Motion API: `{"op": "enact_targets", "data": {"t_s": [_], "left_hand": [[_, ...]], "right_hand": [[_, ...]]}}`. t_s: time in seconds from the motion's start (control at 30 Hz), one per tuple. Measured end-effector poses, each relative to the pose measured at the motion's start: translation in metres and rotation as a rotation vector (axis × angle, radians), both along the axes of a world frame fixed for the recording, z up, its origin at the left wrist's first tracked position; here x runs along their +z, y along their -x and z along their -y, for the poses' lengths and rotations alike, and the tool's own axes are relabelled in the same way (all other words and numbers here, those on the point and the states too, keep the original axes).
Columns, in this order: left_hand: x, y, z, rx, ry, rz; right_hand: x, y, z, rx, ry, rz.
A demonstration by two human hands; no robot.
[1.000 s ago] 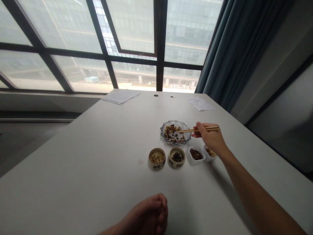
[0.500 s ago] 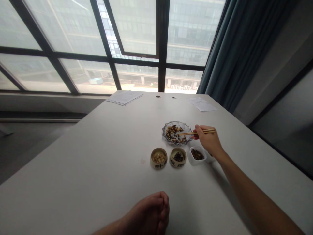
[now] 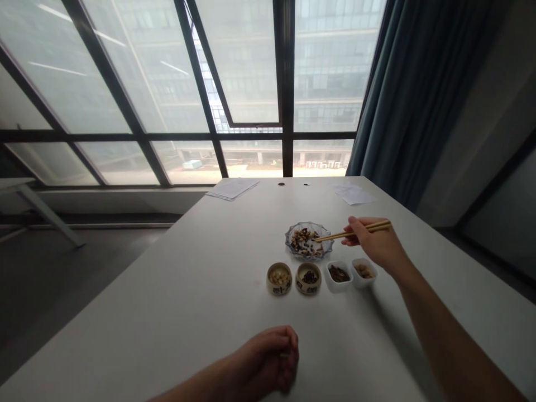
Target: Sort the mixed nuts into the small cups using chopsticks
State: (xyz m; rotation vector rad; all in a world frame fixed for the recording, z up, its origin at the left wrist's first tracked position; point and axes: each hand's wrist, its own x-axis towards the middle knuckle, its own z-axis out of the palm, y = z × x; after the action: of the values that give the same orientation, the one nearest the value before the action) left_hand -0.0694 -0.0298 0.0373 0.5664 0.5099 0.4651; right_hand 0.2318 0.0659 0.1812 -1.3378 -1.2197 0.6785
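Tan chopsticks [image 3: 335, 236] reach from right hand [image 3: 377, 241] over glass dish [image 3: 324, 230].

The head camera faces windows [image 3: 247, 61], looking down over the table [image 3: 188, 301], seemingly from its near end.

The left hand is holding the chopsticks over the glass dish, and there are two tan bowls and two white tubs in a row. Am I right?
Nearly! The head view shows that it is the right hand holding the chopsticks over the glass dish, not the left one. The two tan bowls and two white tubs are in a row.
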Motion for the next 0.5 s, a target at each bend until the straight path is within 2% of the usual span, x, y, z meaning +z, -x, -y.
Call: {"op": "enact_targets", "data": {"t_s": [0.1, 0.23, 0.33, 0.5], "left_hand": [[0.002, -0.001, 0.001, -0.038, -0.017, -0.03], [0.007, -0.003, 0.001, -0.043, -0.012, -0.048], [0.011, -0.004, 0.002, -0.05, -0.017, -0.073], [0.011, -0.01, 0.007, -0.008, -0.113, -0.165]], "right_hand": [[0.013, -0.002, 0.016, 0.128, 0.095, 0.03], [0.014, -0.003, 0.023, 0.364, 0.204, 0.082], [0.013, -0.006, 0.023, 0.396, 0.181, 0.049], [0.024, -0.023, 0.022, 0.371, 0.058, 0.044]]}}
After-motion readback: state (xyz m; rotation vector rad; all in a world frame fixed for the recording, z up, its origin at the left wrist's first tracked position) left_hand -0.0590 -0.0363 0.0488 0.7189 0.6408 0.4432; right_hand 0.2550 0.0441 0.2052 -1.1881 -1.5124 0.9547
